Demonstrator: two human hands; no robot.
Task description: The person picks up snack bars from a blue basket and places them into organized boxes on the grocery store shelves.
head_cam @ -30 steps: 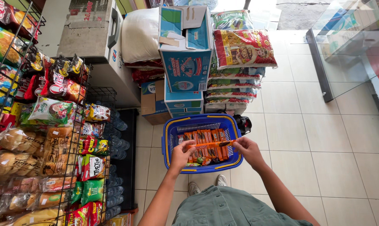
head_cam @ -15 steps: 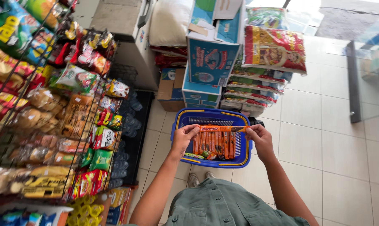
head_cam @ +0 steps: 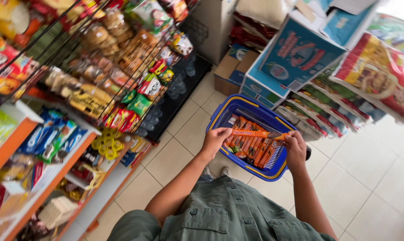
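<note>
Orange wrapper (head_cam: 255,133) between both hands' fingers (head_cam: 225,132)

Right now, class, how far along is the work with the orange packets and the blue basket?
Done: many orange packets already lie in the blue basket on the floor. In hand: the left hand and right hand hold one long orange packet by its ends above the basket. Left: that packet is not yet down.

Both bare forearms extend forward and downward from short olive sleeves, elbows bent, the left hand (head_cam: 215,139) and right hand (head_cam: 295,145) level with each other and well apart, fingers of each pinched closed, wrists roughly straight.
</note>
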